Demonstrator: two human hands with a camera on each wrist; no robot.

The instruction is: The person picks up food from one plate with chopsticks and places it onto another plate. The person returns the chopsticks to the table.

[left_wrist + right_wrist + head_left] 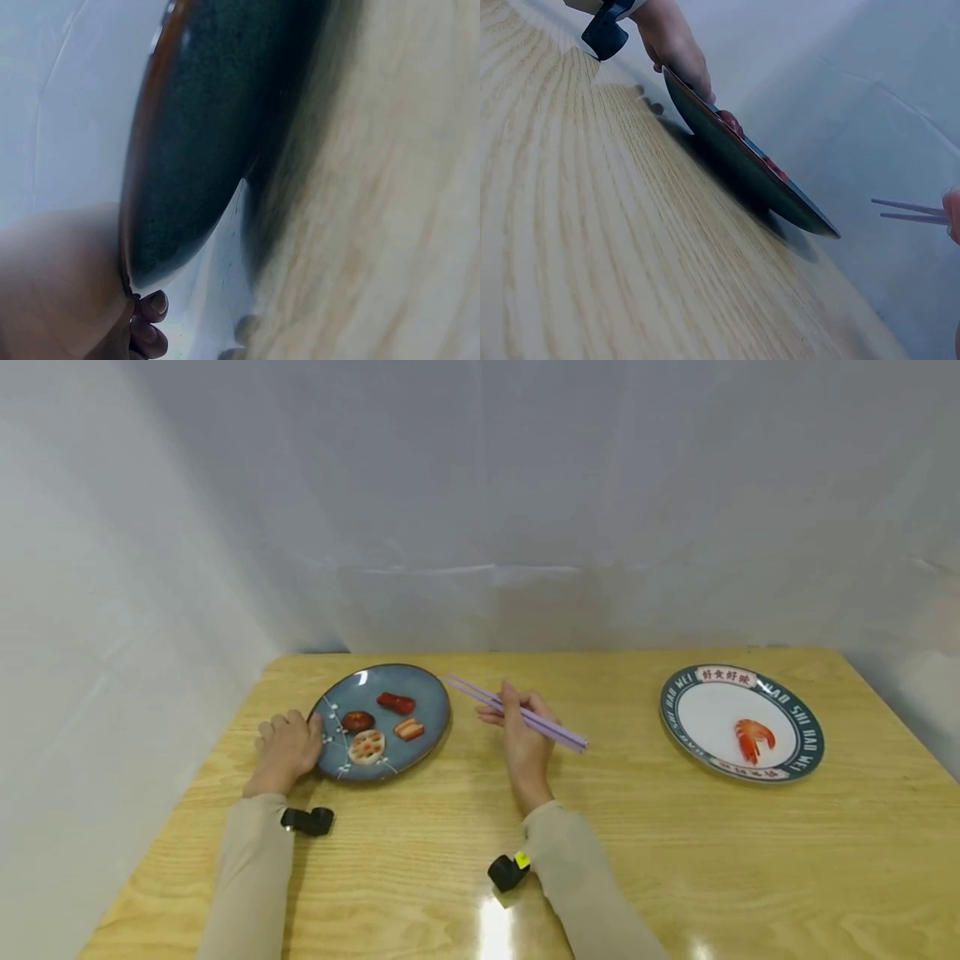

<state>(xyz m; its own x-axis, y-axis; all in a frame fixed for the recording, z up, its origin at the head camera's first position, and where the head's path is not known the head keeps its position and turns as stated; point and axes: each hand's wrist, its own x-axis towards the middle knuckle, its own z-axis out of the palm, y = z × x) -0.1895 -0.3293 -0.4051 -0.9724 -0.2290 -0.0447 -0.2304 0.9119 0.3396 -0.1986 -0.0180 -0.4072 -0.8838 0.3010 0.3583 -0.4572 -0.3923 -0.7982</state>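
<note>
My left hand (288, 745) grips the left rim of a blue-grey plate (416, 687), which stands on the table. In the left wrist view the thumb side lies at the plate's rim (142, 135), with fingertips (158, 302) curled just below it. On that plate lie a dark red piece of food (396, 702), a brown round piece (357, 721), a lotus root slice (367, 747) and a small striped piece (408, 729). My right hand (525, 747) holds lilac chopsticks (551, 728). Their tips point toward the plate's right edge, slightly apart, with nothing between them.
A white plate with a dark green lettered rim (810, 739) stands at the right of the wooden table (405, 860). A shrimp (752, 740) lies on it. A pale sheet (480, 510) hangs behind the table and at its sides.
</note>
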